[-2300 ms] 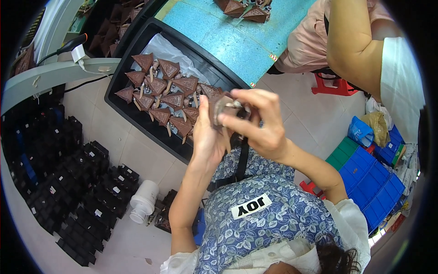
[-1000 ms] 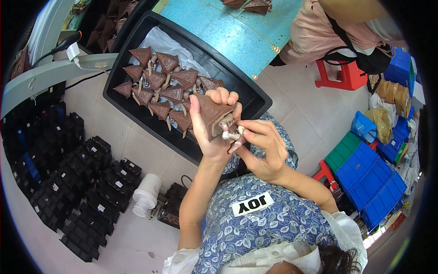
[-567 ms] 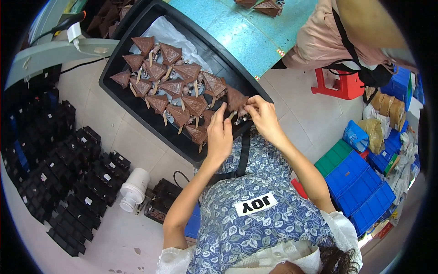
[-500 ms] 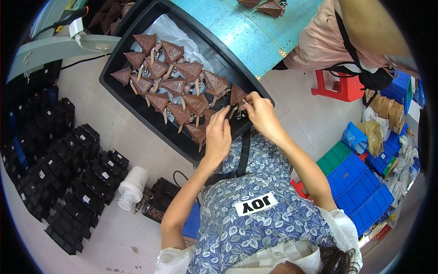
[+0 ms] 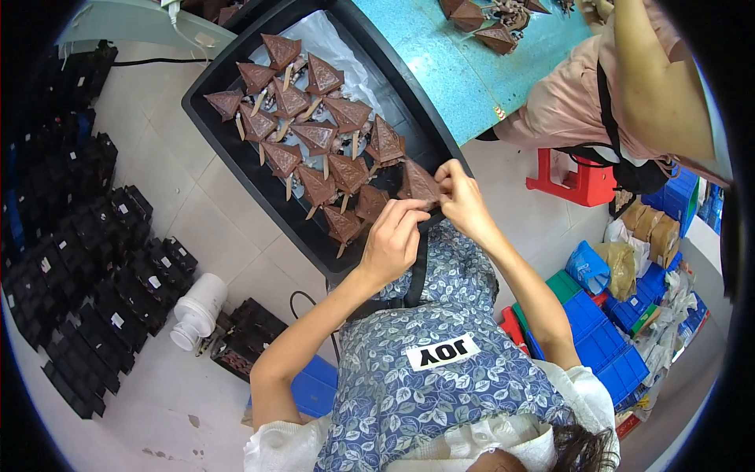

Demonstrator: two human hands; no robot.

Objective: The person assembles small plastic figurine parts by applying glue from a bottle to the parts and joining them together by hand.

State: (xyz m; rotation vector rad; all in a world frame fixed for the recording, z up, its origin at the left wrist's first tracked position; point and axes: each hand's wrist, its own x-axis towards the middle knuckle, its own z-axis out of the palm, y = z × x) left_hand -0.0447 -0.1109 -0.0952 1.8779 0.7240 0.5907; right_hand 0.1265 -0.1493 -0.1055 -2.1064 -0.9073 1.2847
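Note:
Over the near right corner of a black tray (image 5: 311,244), both my hands are at a brown, pointed, roof-shaped piece (image 5: 418,182) with a ridged face. My right hand (image 5: 465,206) pinches its right side with bent fingers. From below, my left hand (image 5: 393,236) has its thumb and fingertips closed at the lower edge. What lies under the piece is hidden. Several similar brown roof-shaped pieces (image 5: 316,138) fill the left and middle of the tray, with thin tan sticks beside them. Crumpled white plastic sheeting (image 5: 330,47) lies beneath them.
A blue-green table (image 5: 429,67) at the far side bears more brown pieces (image 5: 497,38). Another person's arm (image 5: 659,102) is at the right, near a red stool (image 5: 578,185). Stacked black bins (image 5: 86,315), a white bucket (image 5: 203,303) and blue crates (image 5: 602,338) stand around.
The view has shifted, so the tray appears farther right. The held piece now shows more of its broad face. My left fingers have come in to its lower edge.

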